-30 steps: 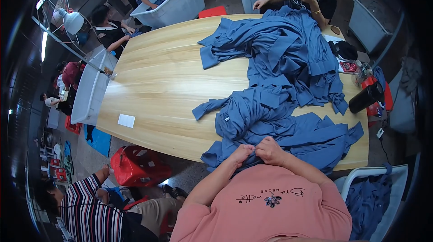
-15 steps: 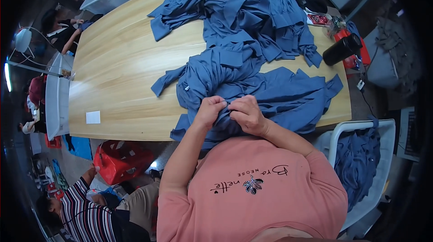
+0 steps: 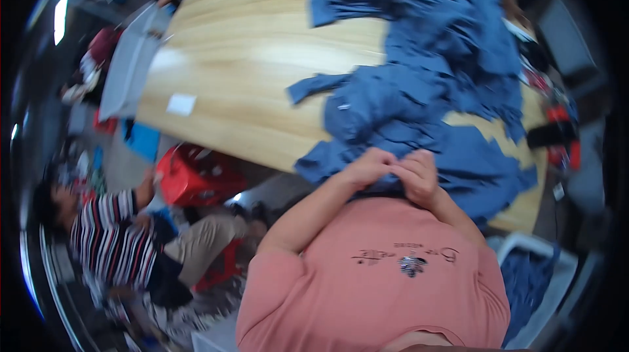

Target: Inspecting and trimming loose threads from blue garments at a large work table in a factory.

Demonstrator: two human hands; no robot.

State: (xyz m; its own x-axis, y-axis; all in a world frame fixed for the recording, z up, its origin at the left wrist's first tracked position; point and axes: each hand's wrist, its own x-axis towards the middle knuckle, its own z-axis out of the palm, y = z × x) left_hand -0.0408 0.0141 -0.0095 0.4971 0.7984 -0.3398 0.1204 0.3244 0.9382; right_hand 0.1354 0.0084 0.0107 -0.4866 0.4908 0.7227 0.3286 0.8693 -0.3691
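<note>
1. Presently, observed the left hand (image 3: pixel 371 167) and right hand (image 3: pixel 418 174) close together over the near edge of the wood-grain table (image 3: pixel 262 57), with fingers bent inward and fingertips meeting or nearly so. Unable to confirm, owing to motion blur, any pinch on cloth in either hand.
2. Located slate-blue garments (image 3: pixel 386 99) beneath and beyond both hands, heaped in crumpled folds from the near edge toward the far right. Noted a narrow strip of cloth (image 3: pixel 318 86) reaching left from the nearer heap, and a small white tag (image 3: pixel 344 107) upon it.
3. Recorded as obstructing the view: both hands, over part of the cloth; pink T-shirt (image 3: pixel 373 273), over part of the near edge.
4. Found to the left, well apart from the heap: white paper slip (image 3: pixel 181 104).
5. Found by the right edge, near the cloth: black bottle (image 3: pixel 552 134), blurred.
6. Found off the near right corner: white plastic tub (image 3: pixel 524 243), with slate-blue cloth (image 3: pixel 527 286) inside.
7. Found off the near left side: red plastic stool (image 3: pixel 196 180), beside a seated person in a striped shirt (image 3: pixel 114 240).
8. Found at the left end: pale bin (image 3: pixel 128 67), with blue sheet (image 3: pixel 141 142) on the floor nearby.
</note>
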